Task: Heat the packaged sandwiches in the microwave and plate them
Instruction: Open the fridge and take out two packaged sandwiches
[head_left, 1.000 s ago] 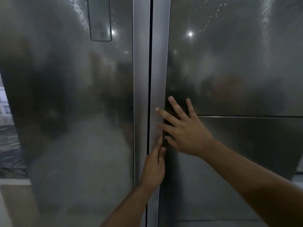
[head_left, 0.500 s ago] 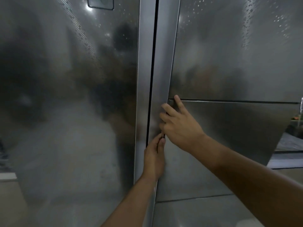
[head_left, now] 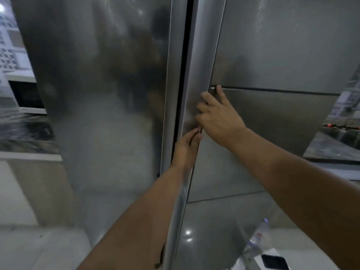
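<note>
Our right hand [head_left: 218,114] curls its fingers [head_left: 206,97] into the edge of the fridge's right door [head_left: 272,123], gripping it; our left hand [head_left: 185,151] hooks narrowly into the same edge just below. The left door [head_left: 107,94] stands shut across the dark gap. A microwave [head_left: 25,97] sits far left on the counter [head_left: 23,131] (no sandwiches visible). A water bottle [head_left: 259,233] and phone [head_left: 274,262] lie lower right. Since half a second ago, the view has dropped and both hands sit higher on the edge.
</note>
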